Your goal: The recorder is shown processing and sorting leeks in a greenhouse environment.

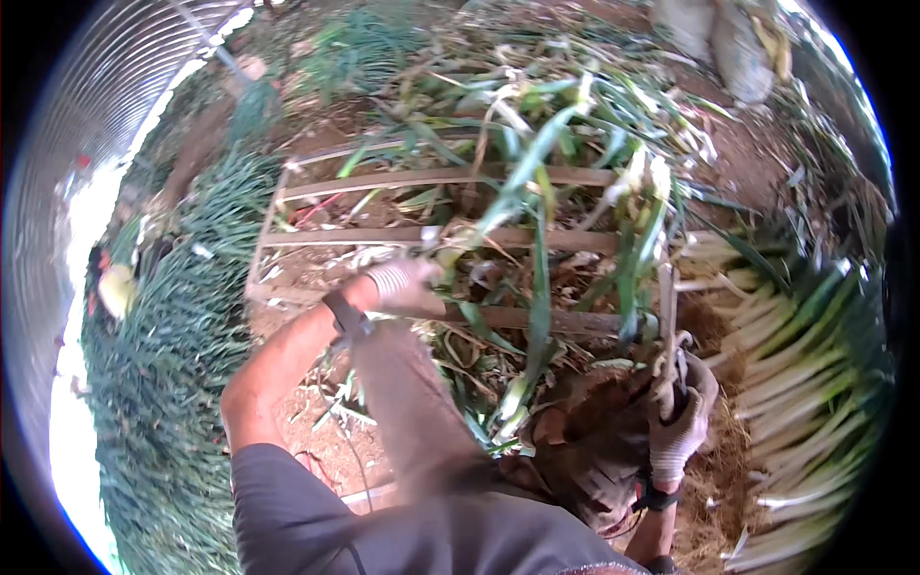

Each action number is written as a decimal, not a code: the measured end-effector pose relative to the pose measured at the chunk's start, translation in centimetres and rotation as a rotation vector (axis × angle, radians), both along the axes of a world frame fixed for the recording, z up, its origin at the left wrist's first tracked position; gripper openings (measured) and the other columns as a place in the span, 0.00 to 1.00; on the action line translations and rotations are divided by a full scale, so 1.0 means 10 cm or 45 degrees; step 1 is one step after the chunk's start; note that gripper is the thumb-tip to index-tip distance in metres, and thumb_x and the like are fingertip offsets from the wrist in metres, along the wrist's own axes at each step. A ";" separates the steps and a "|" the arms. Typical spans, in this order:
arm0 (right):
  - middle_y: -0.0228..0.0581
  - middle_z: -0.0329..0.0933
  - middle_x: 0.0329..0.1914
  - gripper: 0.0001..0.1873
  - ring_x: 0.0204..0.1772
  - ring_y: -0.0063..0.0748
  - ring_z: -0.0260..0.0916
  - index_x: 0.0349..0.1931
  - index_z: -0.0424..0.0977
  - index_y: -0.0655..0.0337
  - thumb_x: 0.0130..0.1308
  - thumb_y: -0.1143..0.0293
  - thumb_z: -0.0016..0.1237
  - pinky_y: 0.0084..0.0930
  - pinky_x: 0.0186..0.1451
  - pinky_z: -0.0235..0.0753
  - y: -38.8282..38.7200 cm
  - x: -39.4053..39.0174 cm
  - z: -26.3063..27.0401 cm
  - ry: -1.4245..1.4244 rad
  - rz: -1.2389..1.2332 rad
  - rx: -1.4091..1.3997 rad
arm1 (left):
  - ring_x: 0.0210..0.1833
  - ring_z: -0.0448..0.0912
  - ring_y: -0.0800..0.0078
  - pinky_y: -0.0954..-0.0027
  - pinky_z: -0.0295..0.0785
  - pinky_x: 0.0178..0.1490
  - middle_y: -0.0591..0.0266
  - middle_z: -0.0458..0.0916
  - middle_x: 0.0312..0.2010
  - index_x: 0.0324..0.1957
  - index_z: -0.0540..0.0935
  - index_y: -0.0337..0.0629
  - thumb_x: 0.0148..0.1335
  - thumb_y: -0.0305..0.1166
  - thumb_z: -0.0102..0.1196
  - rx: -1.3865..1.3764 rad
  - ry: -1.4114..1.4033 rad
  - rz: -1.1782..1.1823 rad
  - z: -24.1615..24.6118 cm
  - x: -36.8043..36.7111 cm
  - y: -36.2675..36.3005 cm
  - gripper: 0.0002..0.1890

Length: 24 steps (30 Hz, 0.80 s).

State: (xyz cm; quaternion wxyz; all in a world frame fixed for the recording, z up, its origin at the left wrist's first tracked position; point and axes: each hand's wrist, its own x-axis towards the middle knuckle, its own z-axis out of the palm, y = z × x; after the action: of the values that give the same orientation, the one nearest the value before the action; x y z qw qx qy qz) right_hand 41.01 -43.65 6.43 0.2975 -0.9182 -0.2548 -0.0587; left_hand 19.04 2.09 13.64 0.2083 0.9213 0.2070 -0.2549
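Observation:
My left hand (411,282), in a pale glove with a ribbed cuff, is blurred by motion in front of me, at the lower end of a green onion leaf (521,176); whether it grips the leaf is unclear. My right hand (679,413), gloved too, is closed around a metal hand tool (681,370) at the right end of a slatted frame (431,236). The tool's exact kind cannot be made out. Loose green leaves hang over the slats between my hands.
Long white-stemmed onions (798,388) lie in a row at the right. A dense mass of green onion tops (172,374) fills the left, with a person (117,287) beyond it. Leaf trimmings (460,79) heap at the top, and pale sacks (740,54) stand at upper right.

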 end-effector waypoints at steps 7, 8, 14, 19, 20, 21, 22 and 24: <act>0.39 0.72 0.54 0.34 0.56 0.34 0.69 0.61 0.66 0.68 0.52 0.73 0.62 0.30 0.61 0.69 -0.28 0.19 0.04 0.785 0.329 0.819 | 0.69 0.64 0.52 0.44 0.61 0.68 0.55 0.70 0.64 0.59 0.76 0.50 0.48 0.58 0.66 0.578 -0.377 -0.192 -0.53 -1.09 -0.76 0.38; 0.36 0.71 0.54 0.36 0.55 0.32 0.69 0.62 0.64 0.68 0.52 0.71 0.63 0.29 0.61 0.69 -0.34 0.30 -0.12 1.036 0.345 0.945 | 0.67 0.66 0.53 0.45 0.62 0.67 0.54 0.70 0.63 0.58 0.77 0.49 0.51 0.62 0.61 0.569 -0.358 -0.096 -0.48 -1.15 -0.82 0.38; 0.36 0.69 0.51 0.35 0.50 0.32 0.68 0.58 0.67 0.67 0.52 0.62 0.66 0.29 0.57 0.70 0.09 -0.07 0.66 1.123 0.676 0.853 | 0.52 0.76 0.60 0.55 0.70 0.54 0.60 0.79 0.45 0.45 0.83 0.48 0.56 0.59 0.57 0.541 -0.504 0.144 -0.33 -1.23 -0.96 0.27; 0.42 0.70 0.42 0.26 0.46 0.34 0.72 0.53 0.63 0.65 0.56 0.64 0.54 0.29 0.48 0.77 0.52 -0.39 1.16 1.252 1.167 0.680 | 0.47 0.79 0.55 0.55 0.73 0.50 0.56 0.81 0.38 0.40 0.85 0.46 0.56 0.55 0.58 0.353 -0.615 0.158 -0.46 -1.23 -0.76 0.23; 0.42 0.70 0.42 0.26 0.46 0.34 0.72 0.53 0.63 0.65 0.56 0.64 0.54 0.29 0.48 0.77 0.67 -0.53 1.30 1.271 1.186 0.680 | 0.44 0.80 0.54 0.56 0.74 0.48 0.55 0.82 0.36 0.37 0.85 0.44 0.56 0.55 0.58 0.387 -0.605 0.088 -0.47 -1.30 -0.73 0.23; 0.41 0.71 0.40 0.23 0.44 0.32 0.72 0.49 0.66 0.65 0.54 0.66 0.54 0.27 0.47 0.76 0.82 -0.67 1.48 1.283 1.118 0.717 | 0.42 0.80 0.53 0.57 0.75 0.45 0.55 0.82 0.33 0.35 0.85 0.42 0.56 0.55 0.59 0.419 -0.593 0.022 -0.47 -1.38 -0.70 0.23; 0.39 0.72 0.38 0.19 0.42 0.29 0.72 0.44 0.69 0.65 0.53 0.68 0.54 0.25 0.45 0.74 0.98 -0.78 1.66 1.282 1.038 0.752 | 0.41 0.81 0.52 0.56 0.75 0.44 0.54 0.82 0.33 0.34 0.85 0.42 0.57 0.54 0.58 0.372 -0.509 0.046 -0.46 -1.42 -0.68 0.23; 0.35 0.72 0.36 0.16 0.39 0.26 0.71 0.44 0.71 0.65 0.52 0.74 0.50 0.23 0.43 0.73 1.25 -0.77 1.83 1.280 1.106 0.905 | 0.41 0.81 0.53 0.55 0.75 0.44 0.54 0.82 0.33 0.35 0.85 0.42 0.58 0.53 0.57 0.354 -0.418 0.016 -0.46 -1.29 -0.61 0.22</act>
State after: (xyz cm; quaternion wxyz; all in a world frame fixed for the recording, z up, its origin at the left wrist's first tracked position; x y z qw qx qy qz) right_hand 33.34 -31.20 24.72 0.6529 -0.5000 -0.3931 0.4114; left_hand 6.12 -4.03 9.06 0.1116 0.9691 0.2092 -0.0689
